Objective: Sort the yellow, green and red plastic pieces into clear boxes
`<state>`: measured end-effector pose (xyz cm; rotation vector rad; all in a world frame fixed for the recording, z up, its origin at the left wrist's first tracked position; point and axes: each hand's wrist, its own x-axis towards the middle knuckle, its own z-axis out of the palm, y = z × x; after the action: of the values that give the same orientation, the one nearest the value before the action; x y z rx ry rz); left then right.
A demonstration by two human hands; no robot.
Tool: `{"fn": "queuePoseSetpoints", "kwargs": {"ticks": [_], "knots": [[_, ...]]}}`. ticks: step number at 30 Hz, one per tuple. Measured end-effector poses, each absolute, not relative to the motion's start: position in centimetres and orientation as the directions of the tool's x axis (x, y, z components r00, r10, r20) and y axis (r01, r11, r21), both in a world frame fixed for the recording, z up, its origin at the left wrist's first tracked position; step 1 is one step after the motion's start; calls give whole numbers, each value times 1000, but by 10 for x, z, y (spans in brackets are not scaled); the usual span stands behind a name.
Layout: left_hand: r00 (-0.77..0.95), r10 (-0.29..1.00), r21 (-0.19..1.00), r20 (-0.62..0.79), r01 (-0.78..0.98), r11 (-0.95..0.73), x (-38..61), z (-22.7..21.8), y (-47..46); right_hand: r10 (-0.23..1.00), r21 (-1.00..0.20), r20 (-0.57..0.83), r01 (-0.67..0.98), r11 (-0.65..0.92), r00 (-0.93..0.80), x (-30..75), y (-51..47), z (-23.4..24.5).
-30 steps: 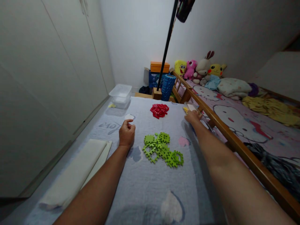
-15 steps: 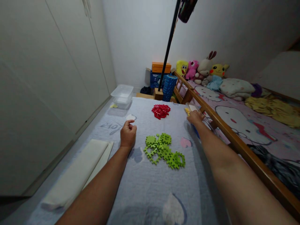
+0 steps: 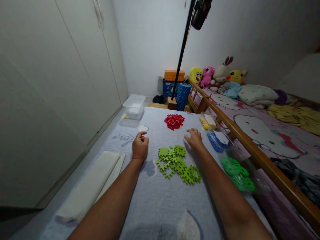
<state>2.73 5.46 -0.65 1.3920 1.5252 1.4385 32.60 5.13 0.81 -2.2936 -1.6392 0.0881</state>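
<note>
My left hand [image 3: 140, 145] is loosely curled above the cloth, left of the lime-green toothed plastic pieces [image 3: 178, 165], and nothing shows in its fingers. My right hand [image 3: 194, 137] hovers between those pieces and the packs on the right, its fingers bent but apart, holding nothing. Red plastic pieces [image 3: 174, 121] lie heaped farther back. Along the right edge are yellow pieces [image 3: 205, 123] in clear packaging, blue pieces [image 3: 217, 141], and a clear bag [image 3: 258, 176] with round green pieces [image 3: 237, 173] inside.
A clear plastic box [image 3: 134, 103] stands at the back left, with a small yellow item [image 3: 125, 116] by it. Folded white material [image 3: 92, 183] lies at left. A wooden bed rail [image 3: 240, 140] borders the right side; a black pole [image 3: 183, 50] rises behind.
My right hand has moved left, away from the yellow pieces at the right edge, and its fingers have opened. The left hand stays curled. The view has shifted slightly.
</note>
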Motion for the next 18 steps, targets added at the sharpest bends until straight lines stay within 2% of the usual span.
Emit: {"fn": "queuePoseSetpoints", "kwargs": {"ticks": [2, 7, 14, 15, 18], "knots": [[-221, 950, 945, 221, 289, -153, 27, -8, 55, 940, -332, 124, 906, -263, 319, 316, 39, -7], [-212, 954, 928, 212, 350, -128, 29, -11, 55, 935, -355, 220, 916, -188, 278, 308, 26, -23], [-228, 972, 905, 58, 424, 45, 37, 3, 80, 921, -386, 261, 906, -174, 289, 306, 27, -23], [-222, 973, 891, 62, 451, 46, 36, 8, 88, 920, -391, 264, 904, -173, 290, 306, 27, -24], [-235, 950, 803, 208, 596, -28, 30, 29, 114, 919, -396, 262, 901, -176, 295, 307, 27, -25]]}}
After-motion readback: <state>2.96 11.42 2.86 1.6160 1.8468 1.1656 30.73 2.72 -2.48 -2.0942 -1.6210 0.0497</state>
